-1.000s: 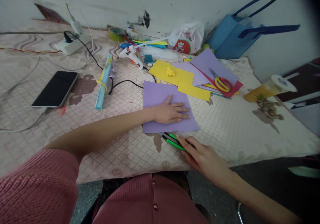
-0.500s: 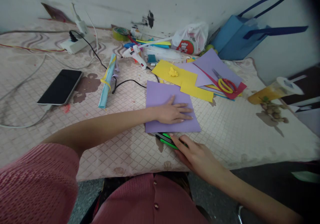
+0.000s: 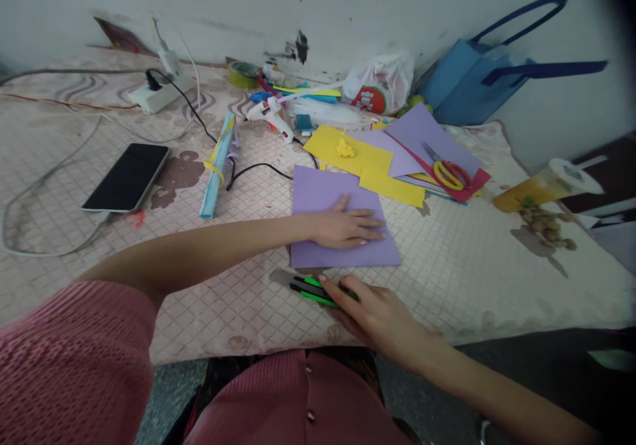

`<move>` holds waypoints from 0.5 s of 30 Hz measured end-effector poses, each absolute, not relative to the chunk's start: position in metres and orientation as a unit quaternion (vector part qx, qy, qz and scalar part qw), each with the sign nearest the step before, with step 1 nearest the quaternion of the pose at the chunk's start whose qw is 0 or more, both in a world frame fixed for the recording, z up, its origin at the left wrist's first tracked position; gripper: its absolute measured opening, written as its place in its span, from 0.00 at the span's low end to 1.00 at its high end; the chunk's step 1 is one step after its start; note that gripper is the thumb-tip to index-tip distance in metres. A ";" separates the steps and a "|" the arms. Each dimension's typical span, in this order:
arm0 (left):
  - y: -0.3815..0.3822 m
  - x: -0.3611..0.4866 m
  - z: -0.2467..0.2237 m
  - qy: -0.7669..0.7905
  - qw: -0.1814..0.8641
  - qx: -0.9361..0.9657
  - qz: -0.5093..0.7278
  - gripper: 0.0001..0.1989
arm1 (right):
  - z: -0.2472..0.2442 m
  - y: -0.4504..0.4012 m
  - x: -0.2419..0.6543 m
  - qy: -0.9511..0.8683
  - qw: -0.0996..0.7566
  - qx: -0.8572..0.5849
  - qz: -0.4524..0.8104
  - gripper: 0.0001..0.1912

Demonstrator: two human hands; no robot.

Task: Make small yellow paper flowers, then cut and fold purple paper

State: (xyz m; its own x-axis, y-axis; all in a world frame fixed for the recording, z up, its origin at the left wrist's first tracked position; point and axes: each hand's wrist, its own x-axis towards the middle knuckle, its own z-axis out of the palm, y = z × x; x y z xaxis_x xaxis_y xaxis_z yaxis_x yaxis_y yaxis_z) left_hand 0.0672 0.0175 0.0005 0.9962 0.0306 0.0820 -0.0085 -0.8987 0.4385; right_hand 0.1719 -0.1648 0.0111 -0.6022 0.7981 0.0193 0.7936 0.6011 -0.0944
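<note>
Our right hand [image 3: 377, 309] has slid left since half a second ago, and the green and black cutter [image 3: 312, 291] went with it, so its blade [image 3: 282, 277] now shows clear of the purple paper [image 3: 318, 190], just beside its near edge. Our left hand [image 3: 342, 228] stays flat on that paper, fingers spread, and our right fingers are wrapped round the cutter's handle, with one finger along the top. We think the paper is very light and a bit stiff, so it could slip on the cloth or crease if we push too hard. Pressing it with a wide, flat hand seems best, and if we pick it up, we should pinch a corner gently. We can't tell if it is folded. The cutter looks light and hard, and the blade looks thin, so it might snap if bent. We should hold only the handle and keep fingers off the sharp part. Past our left hand lie yellow paper [image 3: 392, 187] and scissors [image 3: 450, 175].
</note>
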 end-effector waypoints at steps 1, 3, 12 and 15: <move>0.020 0.067 0.003 0.010 0.250 0.967 0.043 0.23 | 0.012 -0.167 0.175 -0.894 0.037 -0.443 0.047 0.25; 0.026 0.066 0.006 0.030 0.308 0.949 0.055 0.23 | 0.013 -0.174 0.187 -0.889 0.051 -0.449 0.069 0.25; 0.024 0.048 0.012 0.205 0.293 0.917 0.174 0.19 | 0.020 -0.166 0.285 -0.682 0.259 -0.669 0.145 0.14; -0.002 0.035 0.019 0.237 0.224 0.937 0.128 0.25 | 0.015 -0.137 0.317 -0.586 0.344 -0.694 0.240 0.19</move>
